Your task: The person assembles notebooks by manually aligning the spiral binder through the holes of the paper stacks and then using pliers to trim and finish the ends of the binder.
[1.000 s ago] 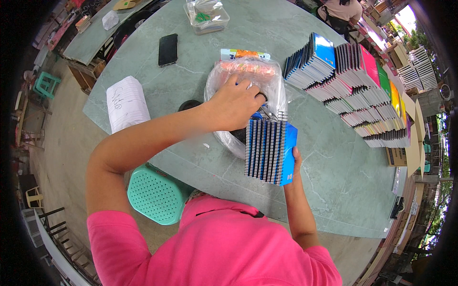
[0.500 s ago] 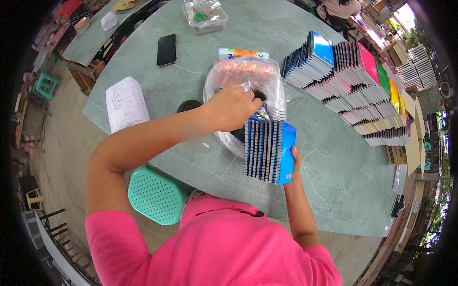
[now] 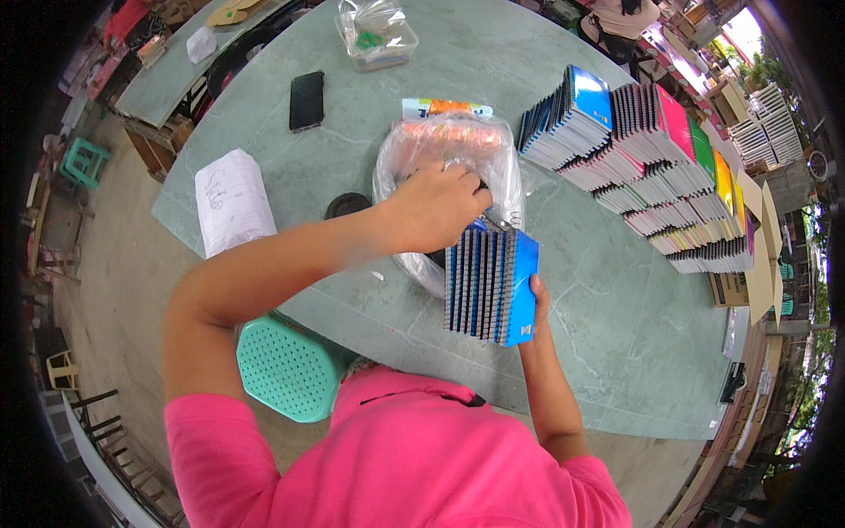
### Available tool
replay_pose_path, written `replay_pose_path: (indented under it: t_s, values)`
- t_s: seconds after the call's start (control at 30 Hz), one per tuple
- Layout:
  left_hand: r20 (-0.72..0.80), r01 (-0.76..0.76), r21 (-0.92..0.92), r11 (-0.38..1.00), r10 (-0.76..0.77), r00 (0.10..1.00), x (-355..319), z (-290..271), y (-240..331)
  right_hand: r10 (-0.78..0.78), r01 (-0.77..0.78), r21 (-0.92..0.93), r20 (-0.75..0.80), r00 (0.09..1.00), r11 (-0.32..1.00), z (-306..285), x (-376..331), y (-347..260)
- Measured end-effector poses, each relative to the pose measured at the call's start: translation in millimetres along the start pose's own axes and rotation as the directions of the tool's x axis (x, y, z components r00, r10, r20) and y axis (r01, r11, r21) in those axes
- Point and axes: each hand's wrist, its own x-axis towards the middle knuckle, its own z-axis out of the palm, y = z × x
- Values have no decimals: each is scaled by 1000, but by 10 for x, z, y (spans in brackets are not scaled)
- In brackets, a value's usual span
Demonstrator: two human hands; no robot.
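My right hand (image 3: pixel 540 302) grips a stack of blue spiral notebooks (image 3: pixel 488 286) from its right side, holding it up at the table's near edge with the wire bindings facing me. My left hand (image 3: pixel 440 207) reaches across just above the top of the stack. Its fingers are curled closed near the notebooks' upper ends; what they hold, if anything, is hidden. Beneath that hand lies a clear plastic bag (image 3: pixel 508 158) with orange-red printed stuff showing at its far side. Dark contents of the bag are partly covered by my hand and the notebooks.
Rows of spiral notebooks (image 3: pixel 647 163) with coloured covers stand at the right of the green table (image 3: pixel 616 334). A black phone (image 3: pixel 306 101), a clear plastic box (image 3: pixel 380 44), a white wrapped bundle (image 3: pixel 234 195) and a dark round object (image 3: pixel 348 205) lie about. A turquoise stool (image 3: pixel 286 370) stands below left.
My left hand has moved slightly right and down, closer to the notebooks' top. The loose wire coils that stuck up there are now mostly hidden. The stack has shifted slightly left.
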Motion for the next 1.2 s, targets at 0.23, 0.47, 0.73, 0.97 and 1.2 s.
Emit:
replay_pose_path:
  t_s: [0.23, 0.47, 0.73, 0.97, 1.2]
  values:
    - [409, 269, -264, 926, -146, 901, -12, -91, -71, -20, 20, 2, -34, 999, 1000, 5, -41, 16]
    - [302, 282, 30, 959, -278, 912, -326, -22, -158, -147, 144, 60, 57, 987, 988, -83, -98, 16]
    - [328, 374, -903, 210, -224, 918, 20, 0, 189, -130, 117, 177, 61, 990, 977, 19, -259, 133]
    - [318, 313, -824, 472, -71, 945, 185, -119, 352, -126, 119, 118, 48, 991, 986, -98, -434, 196]
    - [224, 266, -829, 492, -144, 964, 171, -19, 568, -126, 128, 80, -32, 992, 989, -48, -628, 174]
